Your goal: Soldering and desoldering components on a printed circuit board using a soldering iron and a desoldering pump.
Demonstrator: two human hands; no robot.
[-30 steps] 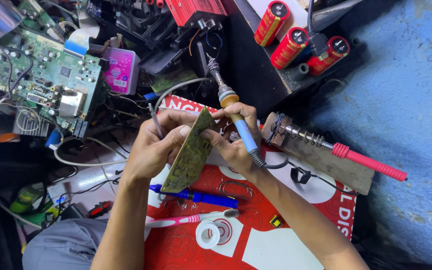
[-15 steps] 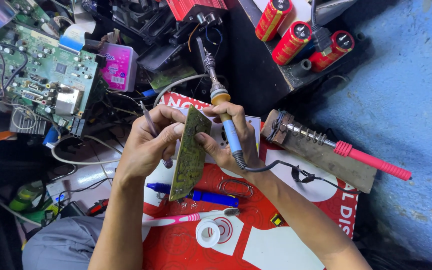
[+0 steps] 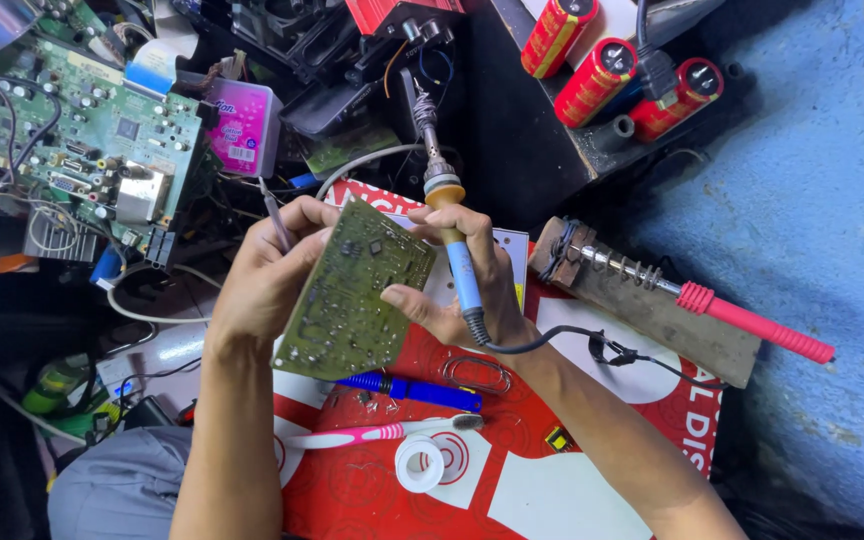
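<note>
A green circuit board [image 3: 352, 292], solder side up and tilted, sits between both hands. My left hand [image 3: 264, 280] grips its left edge and also pinches a thin grey rod [image 3: 276, 220] that points up. My right hand [image 3: 464, 290] supports the board's right edge with its fingers while it holds a blue-handled soldering iron [image 3: 452, 240], tip pointing away toward the clutter; its black cord [image 3: 562, 340] trails off to the right.
A red and white board [image 3: 592, 460] lies beneath, with a blue pen [image 3: 412, 388], pink toothbrush [image 3: 382, 434], white tape roll [image 3: 419, 463] and a paper clip [image 3: 474, 374]. A second iron [image 3: 742, 315] rests on a wooden block. Large green board [image 3: 82, 140] at left, red capacitors [image 3: 612, 60] above.
The circuit board has turned from nearly edge-on to face the camera. Both hands rose slightly, and the soldering iron now stands more upright.
</note>
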